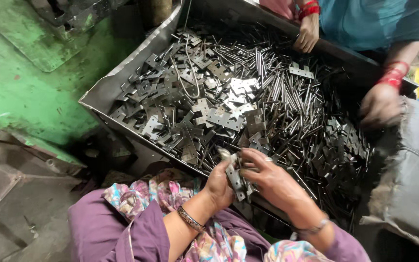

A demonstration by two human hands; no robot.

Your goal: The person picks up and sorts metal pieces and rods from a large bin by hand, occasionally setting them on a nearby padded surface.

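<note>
Head view, items as seen.

1. My left hand (pixel 220 187), at 6 o'clock in the frame: fingers closed around a stack of perforated hinge plates (pixel 235 179), held upright over the near edge of the tray.
2. My right hand (pixel 267 178), just beside the left at its 3 o'clock: fingers curled onto the same stack, pinching its top.
3. Metal tray (pixel 104 90), centre: sheet-steel walls, corner pointing to 9 o'clock.
4. Loose hinge plates (pixel 219 116), heaped in the tray's 9 o'clock half.
5. Steel pins (pixel 287 97), thin rods, piled toward 2 o'clock.
6. Co-worker's hand (pixel 308 35), 12 o'clock rim, red bangles on its wrist.
7. Second co-worker's hand (pixel 380 104), 3 o'clock, blurred.
8. Green floor (pixel 25 92), 9 o'clock.
</note>
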